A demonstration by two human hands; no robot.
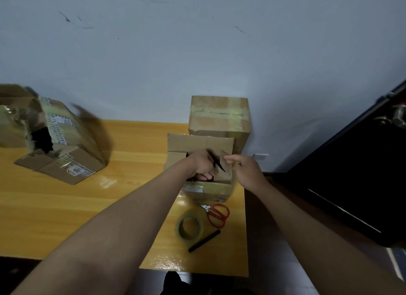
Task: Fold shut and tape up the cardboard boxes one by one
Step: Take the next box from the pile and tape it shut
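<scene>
Both forearms reach to the open cardboard box (198, 163): right hand (246, 170) fingers pinch its upright right flap (226, 166), left hand (203, 164) curls inside, grip unclear.

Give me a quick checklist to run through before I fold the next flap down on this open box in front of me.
1. Right hand has the side flap: ok, thumb and fingers pinch its upper edge.
2. Left hand out of the flap's path: not ok, it reaches into the open box.
3. Far flap folded down: not ok, it stands upright.
4. Tape roll within reach: ok, it lies on the table just in front of the box.
5. Scissors ready: ok, they lie beside the tape roll.
6. Inside of the box sits below the rim: cannot tell, the left hand and shadow hide it.
</scene>
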